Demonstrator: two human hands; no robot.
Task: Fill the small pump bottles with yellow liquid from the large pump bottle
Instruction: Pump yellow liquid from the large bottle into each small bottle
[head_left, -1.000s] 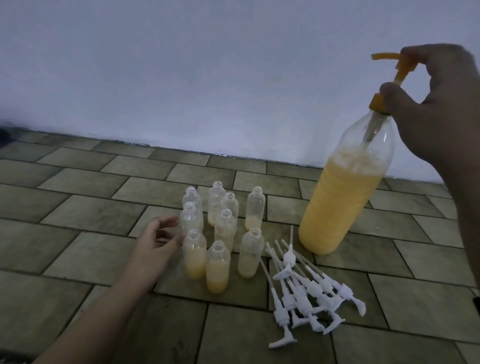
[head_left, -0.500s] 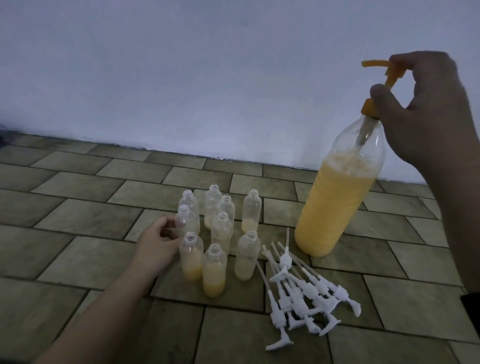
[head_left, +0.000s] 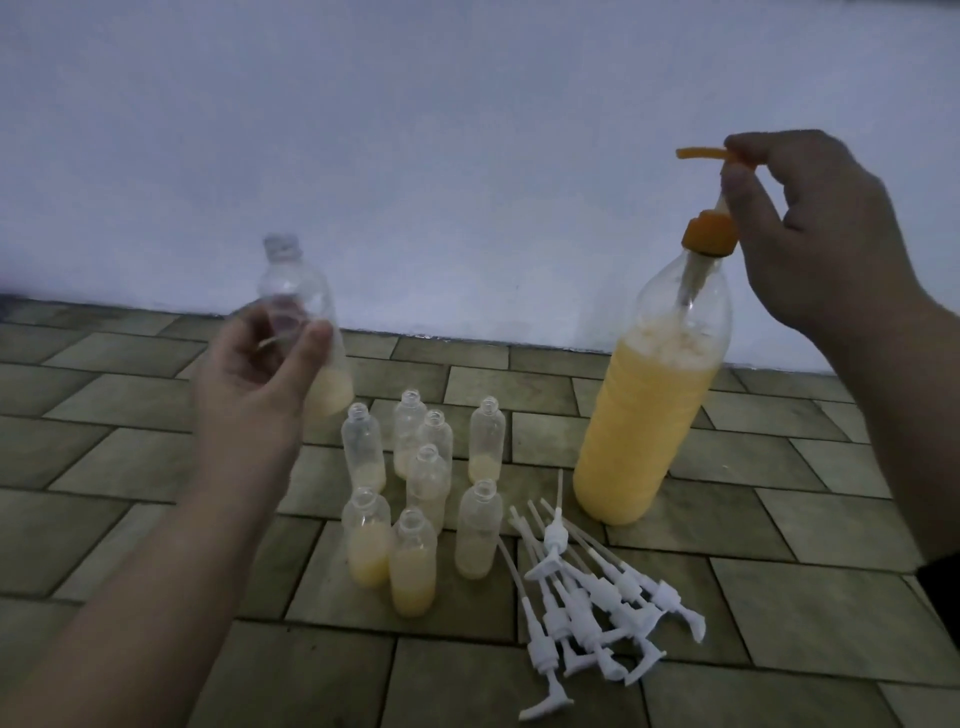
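Under the right hand (head_left: 821, 228), which pinches its orange pump head (head_left: 727, 156), the large pump bottle (head_left: 660, 395) could squirt onto the floor, since the small bottle (head_left: 306, 332) gripped in the left hand (head_left: 249, 384) hangs well apart from the spout.

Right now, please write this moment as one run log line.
left hand: holds small bottle | right hand: on orange pump | large bottle: on floor

You are looking at a plain, pale wall (head_left: 415, 130) that fills the upper half of your view, bare and evenly lit in dim, bluish light. Below it runs a floor (head_left: 130, 467) of greenish-brown rectangular tiles laid in staggered rows, with dark grout lines between them.
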